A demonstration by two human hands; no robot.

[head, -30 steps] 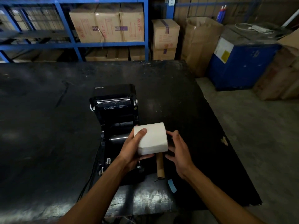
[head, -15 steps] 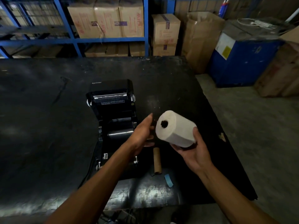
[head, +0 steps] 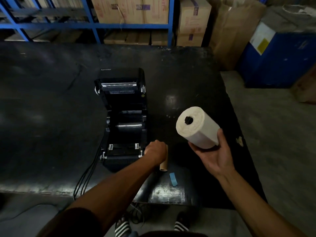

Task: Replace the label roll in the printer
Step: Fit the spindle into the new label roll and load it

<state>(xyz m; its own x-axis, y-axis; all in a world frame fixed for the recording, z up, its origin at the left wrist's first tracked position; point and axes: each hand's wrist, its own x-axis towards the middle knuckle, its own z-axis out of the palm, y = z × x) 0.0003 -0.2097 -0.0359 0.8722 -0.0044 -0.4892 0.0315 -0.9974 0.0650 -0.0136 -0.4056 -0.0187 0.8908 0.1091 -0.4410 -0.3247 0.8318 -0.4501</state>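
Note:
A black label printer [head: 124, 106] stands on the dark table [head: 51, 117] with its lid swung up and its roll bay open. My right hand [head: 215, 154] holds a full white label roll [head: 196, 128] above the table, to the right of the printer, its core hole facing me. Down beside the printer's front right corner, my left hand [head: 154, 151] is closed over a brown cardboard core [head: 164, 165] that lies on the table. Most of the core is hidden under the hand.
A small blue strip [head: 173, 179] lies near the table's front edge. Black cables [head: 85, 178] run off the front edge left of the printer. Blue shelving with cartons [head: 130, 11] stands behind the table, a blue bin [head: 277, 55] at the right.
The white roll passed from my left hand to my right and moved right. My left hand dropped down onto the cardboard core by the printer.

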